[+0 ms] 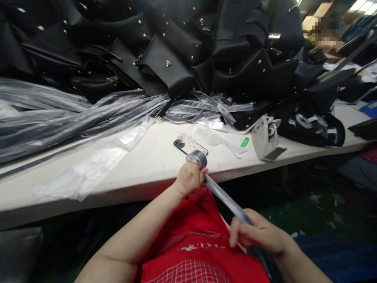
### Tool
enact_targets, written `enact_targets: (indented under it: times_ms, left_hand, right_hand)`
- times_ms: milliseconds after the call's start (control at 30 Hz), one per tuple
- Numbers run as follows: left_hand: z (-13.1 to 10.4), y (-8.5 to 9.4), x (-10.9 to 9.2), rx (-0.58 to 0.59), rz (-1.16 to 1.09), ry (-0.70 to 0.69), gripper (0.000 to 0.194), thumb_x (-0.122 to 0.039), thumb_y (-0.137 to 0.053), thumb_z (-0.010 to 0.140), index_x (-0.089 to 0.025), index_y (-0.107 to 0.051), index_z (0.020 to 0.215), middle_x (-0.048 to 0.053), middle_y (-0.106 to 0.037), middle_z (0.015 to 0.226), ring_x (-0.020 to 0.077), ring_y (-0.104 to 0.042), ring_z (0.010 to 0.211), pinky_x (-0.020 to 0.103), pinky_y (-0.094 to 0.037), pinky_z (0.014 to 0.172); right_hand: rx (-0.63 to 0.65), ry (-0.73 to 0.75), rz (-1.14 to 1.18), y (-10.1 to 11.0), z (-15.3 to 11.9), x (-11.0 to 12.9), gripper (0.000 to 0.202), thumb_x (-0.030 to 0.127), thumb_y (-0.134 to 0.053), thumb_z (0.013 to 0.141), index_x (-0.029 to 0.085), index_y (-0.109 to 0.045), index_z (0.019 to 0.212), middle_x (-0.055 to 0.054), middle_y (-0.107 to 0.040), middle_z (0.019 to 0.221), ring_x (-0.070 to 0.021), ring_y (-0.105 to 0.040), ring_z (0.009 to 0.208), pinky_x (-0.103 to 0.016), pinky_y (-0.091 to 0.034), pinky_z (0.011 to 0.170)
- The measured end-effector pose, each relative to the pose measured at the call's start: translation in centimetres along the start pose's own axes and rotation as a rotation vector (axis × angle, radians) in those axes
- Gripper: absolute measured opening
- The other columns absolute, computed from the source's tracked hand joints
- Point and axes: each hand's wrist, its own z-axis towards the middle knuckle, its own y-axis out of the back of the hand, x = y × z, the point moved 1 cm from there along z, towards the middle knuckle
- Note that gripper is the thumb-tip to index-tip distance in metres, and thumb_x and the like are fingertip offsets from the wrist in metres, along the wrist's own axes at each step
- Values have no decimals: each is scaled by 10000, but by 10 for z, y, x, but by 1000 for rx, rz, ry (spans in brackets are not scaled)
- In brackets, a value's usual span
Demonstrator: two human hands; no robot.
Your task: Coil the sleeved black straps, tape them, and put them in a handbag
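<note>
A dark strap in clear plastic film (225, 199) runs slantwise between my two hands, in front of the table's edge. Its upper end forms a rolled coil (200, 158), and my left hand (188, 180) is closed round this coil. Lower and to the right, my right hand (260, 232) grips the strap between thumb and fingers; the strap's far end hangs below it, partly hidden. Just beyond the coil lies a phone in a patterned case (196, 147). More long plastic-wrapped straps (88, 118) lie across the table on the left.
Black handbags with metal fittings (167, 65) are piled along the back of the white table (153, 153). A tape dispenser (266, 137), a green label (244, 142) and plastic film (88, 173) lie on it. A person (326, 33) is in the background at right.
</note>
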Motion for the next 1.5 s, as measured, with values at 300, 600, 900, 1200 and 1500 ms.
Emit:
enact_targets:
  times_ms: [300,600,900,1200,1500]
  left_hand:
    - [-37,-14,-33,827,-403,391,678,-607,-179,952,-157,-600,669,-10,-463,484,126,-449,434,260,-393,488]
    - [-13,12,-26,506,-1286,1047,662,-546,-241,980,-86,-639,720,-89,-285,351,53,-230,271,194,-393,360]
    - [34,27,-22,-233,-1682,1105,418,-370,-356,1010,-27,-586,947,-57,-421,519,37,-401,371,132,-417,403]
    - [32,-4,-4,-376,-1178,796,446,-445,-344,993,-92,-589,872,-35,-448,569,74,-453,443,191,-438,495]
    - [-30,-14,-22,462,31,51,274,-454,-524,869,-190,-567,807,104,-585,751,286,-569,745,422,-460,775]
  right_hand:
    - [-381,-137,-416,87,-16,-11,408,505,-630,845,137,-673,1016,-87,-665,930,-200,-605,827,-286,-469,709]
    - [-534,-81,-586,76,1,-46,481,465,-690,790,153,-607,1146,-66,-641,955,-208,-595,842,-309,-475,758]
    - [-198,-98,-227,-6,28,-33,448,529,-344,988,168,-581,1106,71,-372,547,-93,-326,485,-216,-291,483]
    - [-116,42,-52,-39,49,5,404,477,-397,997,143,-598,1107,71,-393,550,-68,-316,476,-194,-308,486]
    - [-397,48,431,0,48,0,394,509,-568,895,157,-552,719,105,-327,369,-38,-173,320,-168,-189,341]
